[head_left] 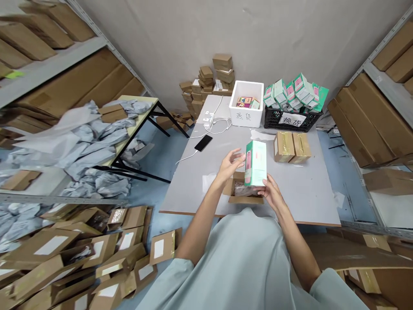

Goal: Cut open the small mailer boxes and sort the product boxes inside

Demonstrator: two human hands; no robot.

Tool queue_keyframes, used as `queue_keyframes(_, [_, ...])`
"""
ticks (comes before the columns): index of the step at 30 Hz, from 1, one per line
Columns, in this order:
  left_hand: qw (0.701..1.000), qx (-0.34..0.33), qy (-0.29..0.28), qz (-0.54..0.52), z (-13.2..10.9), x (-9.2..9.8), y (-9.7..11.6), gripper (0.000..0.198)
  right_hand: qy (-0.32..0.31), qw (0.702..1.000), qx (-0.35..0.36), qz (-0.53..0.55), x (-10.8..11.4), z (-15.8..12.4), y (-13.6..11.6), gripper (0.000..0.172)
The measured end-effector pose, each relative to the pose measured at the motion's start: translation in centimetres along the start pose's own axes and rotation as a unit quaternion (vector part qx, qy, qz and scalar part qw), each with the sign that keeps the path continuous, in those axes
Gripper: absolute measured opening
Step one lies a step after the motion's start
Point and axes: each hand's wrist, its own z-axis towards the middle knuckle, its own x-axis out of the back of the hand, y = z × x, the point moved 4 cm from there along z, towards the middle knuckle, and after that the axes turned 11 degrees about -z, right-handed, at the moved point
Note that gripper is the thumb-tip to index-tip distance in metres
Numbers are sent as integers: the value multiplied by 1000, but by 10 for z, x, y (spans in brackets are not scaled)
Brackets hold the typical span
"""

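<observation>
A green and white box with a pink panel point(256, 163) is held upright above an open cardboard box point(247, 199) near the table's front edge. My right hand point(271, 191) grips its lower right corner. At the box's upper left side is my left hand point(231, 165), its fingers apart and the fingertips close to or touching the pink-panelled side. Clear plastic wrap shows inside the cardboard box, which the held box partly covers.
On the grey table point(193, 189) lie a phone point(203, 143), a power strip point(208, 120) and two taped cartons point(292, 147). Behind stand a white foam box point(246, 103) and a black crate point(292, 119) of green boxes. Shelves flank both sides; cartons cover the floor at left.
</observation>
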Motion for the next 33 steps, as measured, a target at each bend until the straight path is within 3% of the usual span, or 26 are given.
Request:
queue_keyframes(4, [998,41,-46,14,-9,-6,-19,77,-3,994,-22,108,1,8,4,60])
queue_keyframes(9, [995,55,-77,44,-11,-20,-36,92,12,993,-9,121,4,22,3,57])
queue_keyframes(14, [990,59,-89,91,12,-27,-34,77,29,994,4,107,19,42,-15,67])
queue_keyframes(18, [989,87,-90,81,42,-40,-25,77,37,994,17,106,32,68,-36,74])
queue_keyframes(24, [990,80,-94,64,115,-76,0,81,62,990,64,113,56,139,-84,71])
queue_keyframes(30, [994,43,-94,36,231,-132,29,76,96,976,129,147,82,245,-153,61])
queue_keyframes(33, [995,24,-97,24,295,-166,42,72,120,968,145,167,99,306,-187,45])
